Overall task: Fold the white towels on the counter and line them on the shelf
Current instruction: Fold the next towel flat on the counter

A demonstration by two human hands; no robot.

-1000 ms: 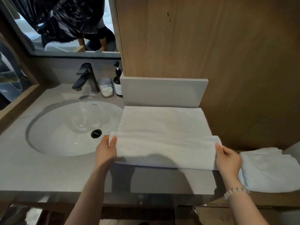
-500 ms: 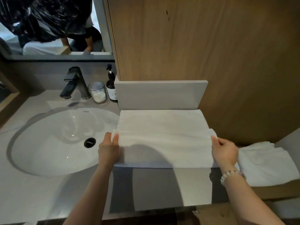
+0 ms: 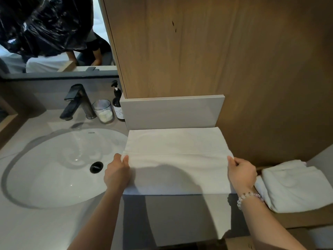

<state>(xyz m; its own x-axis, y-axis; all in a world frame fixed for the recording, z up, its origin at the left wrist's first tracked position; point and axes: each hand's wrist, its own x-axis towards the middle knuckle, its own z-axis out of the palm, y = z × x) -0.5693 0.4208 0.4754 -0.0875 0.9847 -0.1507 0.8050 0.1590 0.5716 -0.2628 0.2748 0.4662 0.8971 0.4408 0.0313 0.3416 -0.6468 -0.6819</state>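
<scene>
Grey counter (image 3: pixel 180 222) beneath both hands. Sink (image 3: pixel 54 168) left of left hand (image 3: pixel 117 175). Towel (image 3: pixel 176 147) flat between the hands, folded-over flap pinched at either end by left hand and right hand (image 3: pixel 242 173). Folded towels (image 3: pixel 295 186) just right of right hand. Faucet (image 3: pixel 77 101), glass (image 3: pixel 103 110), bottle (image 3: pixel 117 105) beyond left hand.
</scene>
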